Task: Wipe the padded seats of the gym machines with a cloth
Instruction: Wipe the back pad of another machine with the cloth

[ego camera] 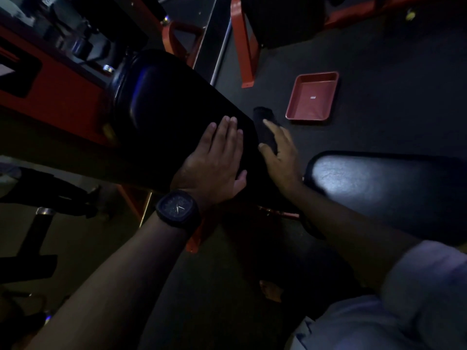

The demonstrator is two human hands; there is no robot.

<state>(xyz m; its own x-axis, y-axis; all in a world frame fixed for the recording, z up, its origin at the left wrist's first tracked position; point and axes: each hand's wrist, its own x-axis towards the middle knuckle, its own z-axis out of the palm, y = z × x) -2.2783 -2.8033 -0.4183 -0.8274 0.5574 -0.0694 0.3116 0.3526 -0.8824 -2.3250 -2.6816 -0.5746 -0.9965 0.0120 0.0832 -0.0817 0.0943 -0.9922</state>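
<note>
A long black padded bench pad (pixel 166 107) runs from upper left toward the centre. My left hand (pixel 214 157), with a dark watch on its wrist, lies flat on the pad's near end with straight fingers. Just to its right, my right hand (pixel 280 157) holds a dark cloth (pixel 265 127) between thumb and fingers against the pad's right edge. A second black padded seat (pixel 384 190) lies at the right, lit by a pale glare. The scene is very dim.
A red square tray (pixel 313 97) lies on the dark rubber floor behind the cloth. Red-orange machine frame parts (pixel 245 41) stand at the top and along the left (pixel 55 97). A black bar with a chrome collar (pixel 43 213) is at the lower left.
</note>
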